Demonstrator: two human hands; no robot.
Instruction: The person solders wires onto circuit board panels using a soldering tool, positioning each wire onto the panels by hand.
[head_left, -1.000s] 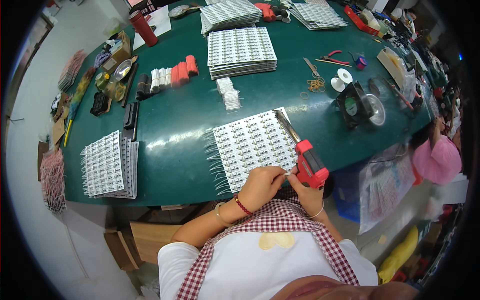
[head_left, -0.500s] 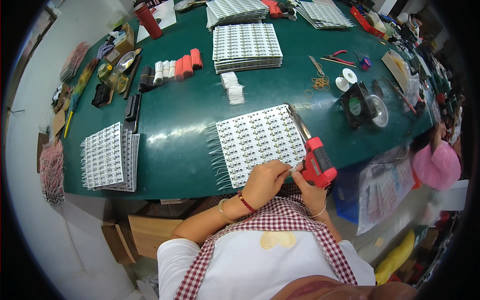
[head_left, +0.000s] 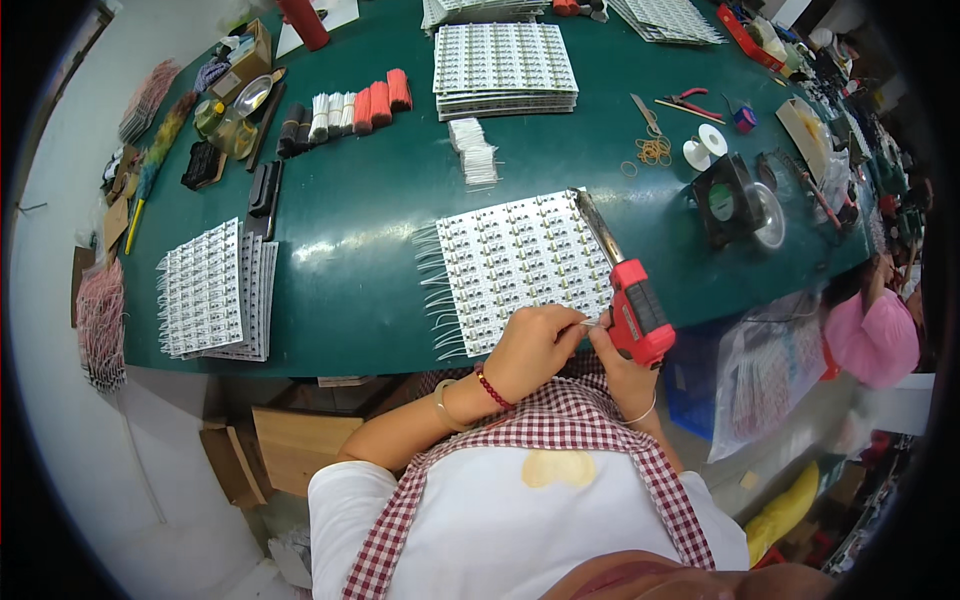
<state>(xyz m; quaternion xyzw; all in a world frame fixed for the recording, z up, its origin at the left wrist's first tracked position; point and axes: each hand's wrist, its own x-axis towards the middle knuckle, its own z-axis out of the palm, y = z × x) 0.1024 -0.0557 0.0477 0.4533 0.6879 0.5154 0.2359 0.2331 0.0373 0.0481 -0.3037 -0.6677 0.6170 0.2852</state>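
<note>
Over the near edge of a white circuit board panel, my two hands meet. Between the fingertips of my left hand are thin white wires, held in a pinch. My right hand is closed at the grip of a red and black soldering gun, its thumb side close to the same wires. The gun's metal tip points away from me, over the panel's right edge. Several white wires stick out from the panel's left side. My right hand's fingers are partly hidden behind the gun.
Stacked panels stand ahead and at left. Beyond my panel lies a white wire bundle; black, white and red bundles sit farther left. A black fan, solder spool and pliers are to the right.
The view has shifted slightly, so the table sits higher in the picture. Both hands stay together at the wires, with only small finger movement.
</note>
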